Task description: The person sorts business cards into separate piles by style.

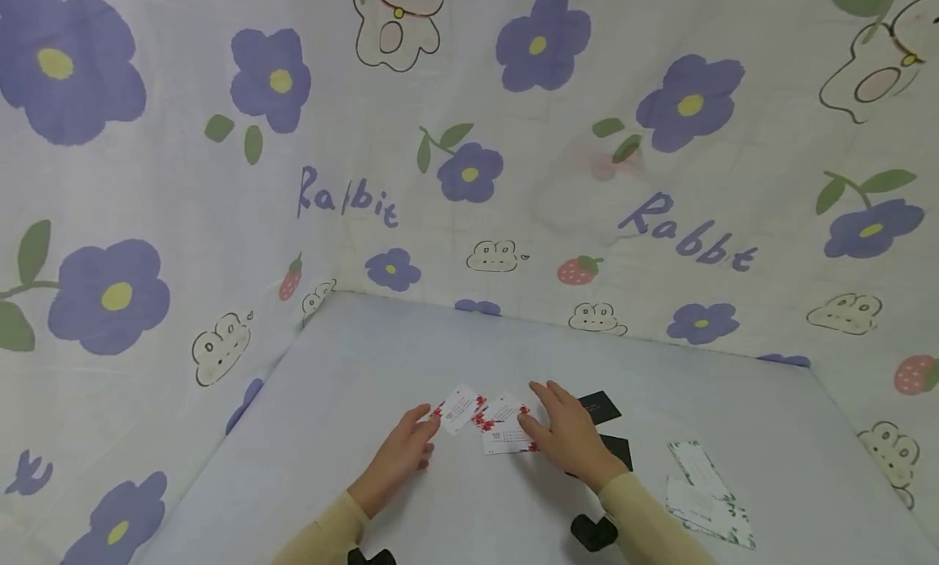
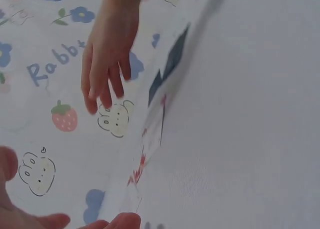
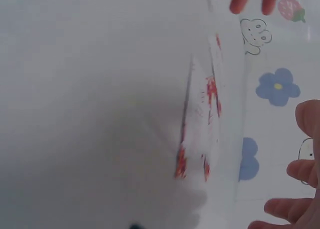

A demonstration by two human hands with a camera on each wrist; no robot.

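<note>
Three white cards with red floral print lie together mid-table: a tilted left one (image 1: 460, 408), an upper one (image 1: 504, 406) and a lower one (image 1: 506, 441) that it overlaps. My left hand (image 1: 399, 455) is beside the left card, fingertips right at its edge in the head view, fingers relaxed and apart. Over the right side of the other two is my right hand (image 1: 575, 434), its fingers spread and stretched forward, gripping nothing. In the right wrist view the red-printed cards (image 3: 197, 109) appear edge-on, away from the fingers (image 3: 305, 171).
Two black cards, a far one (image 1: 601, 407) and a near one (image 1: 619, 451), lie partly behind my right hand. Further right are white cards with green leaf borders (image 1: 715, 512). A floral fabric wall (image 1: 513, 214) borders the white table (image 1: 293, 434) at the back and sides.
</note>
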